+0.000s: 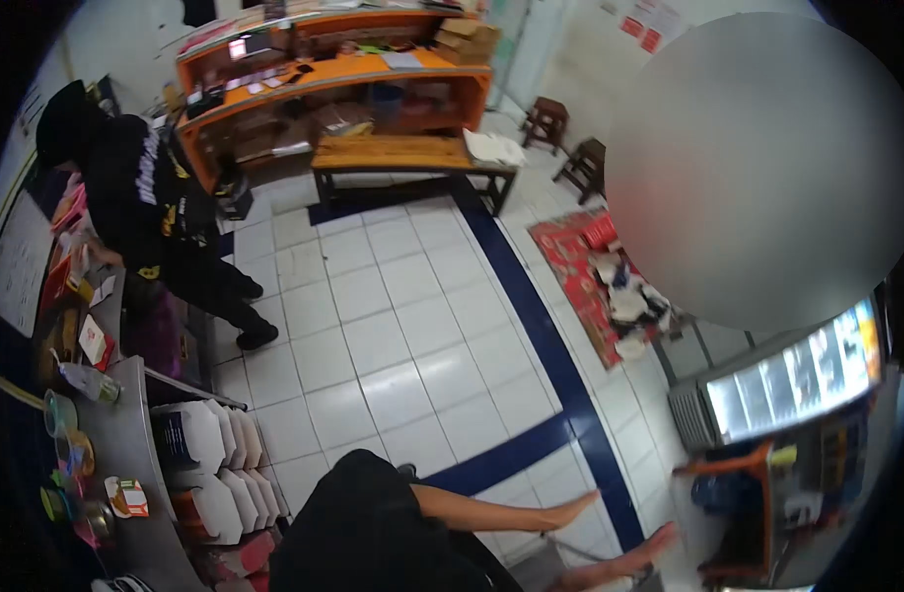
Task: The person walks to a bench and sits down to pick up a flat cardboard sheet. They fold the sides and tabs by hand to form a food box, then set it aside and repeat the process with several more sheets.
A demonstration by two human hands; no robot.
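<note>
My left hand (573, 511) stretches to the right over the white tiles, its fingers extended and nothing visible in it. Below it and further right, my right hand (657, 543) reaches out, somewhat blurred, with its fingers extended. A grey object with a thin dark edge (570, 555) lies beneath and between my forearms, partly hidden. My black sleeve (363, 503) covers much of the bottom. Nearest to the right hand is an orange-framed rack (767, 513) with a dark blue item.
A person in black (141, 197) stands at the left counter (141, 424). Stacked white boxes (215, 434) fill shelves beneath it. At the back are a wooden bench (393, 151) and an orange desk (363, 71). A lit display fridge (792, 375) and a red mat (570, 271) are right.
</note>
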